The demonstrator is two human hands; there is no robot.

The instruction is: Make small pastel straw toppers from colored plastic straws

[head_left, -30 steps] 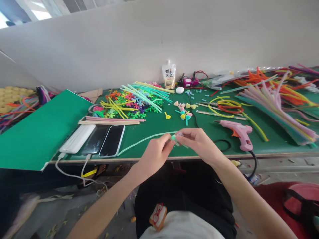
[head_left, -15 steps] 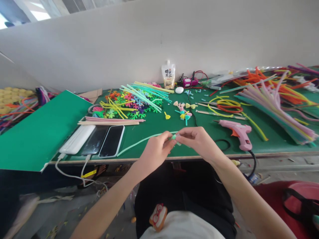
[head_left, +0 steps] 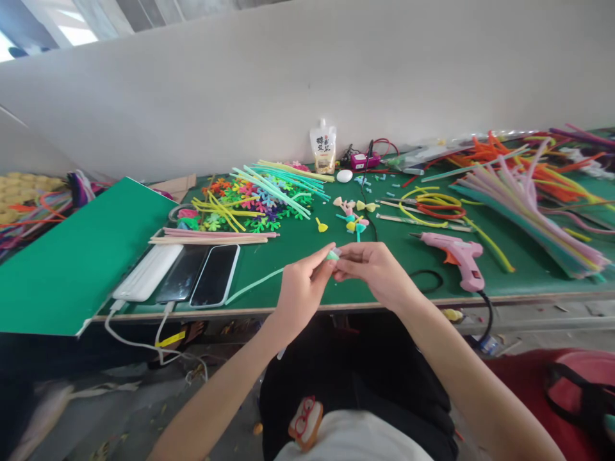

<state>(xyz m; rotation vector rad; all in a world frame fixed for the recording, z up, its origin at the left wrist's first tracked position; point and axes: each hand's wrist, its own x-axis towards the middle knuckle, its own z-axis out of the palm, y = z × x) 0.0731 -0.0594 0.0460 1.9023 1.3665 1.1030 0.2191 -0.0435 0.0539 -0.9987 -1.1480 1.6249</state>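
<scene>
Near the front edge of the green table [head_left: 269, 256], my left hand [head_left: 307, 282] pinches a small mint-green piece [head_left: 332, 255] between thumb and finger. My right hand [head_left: 372, 269] meets it from the right, its fingers closed at the same piece; fingertips hide part of it. A pale green fuzzy stem [head_left: 254, 284] lies on the table and runs up behind my left hand; whether it joins the piece is hidden. Beyond my hands lie a yellow piece [head_left: 321, 225] and a cluster of small pastel pieces [head_left: 353, 218].
A pink glue gun [head_left: 456, 253] lies right of my hands, its cord over the edge. Phones [head_left: 216, 275] and a white power bank [head_left: 148, 272] are at left. Colourful stems [head_left: 533, 211] fill the right; a pouch [head_left: 323, 150] stands by the wall.
The mint-green piece has turned and moved slightly left and up in my fingers. My left hand is more upright, and less of the pale green stem shows beside it.
</scene>
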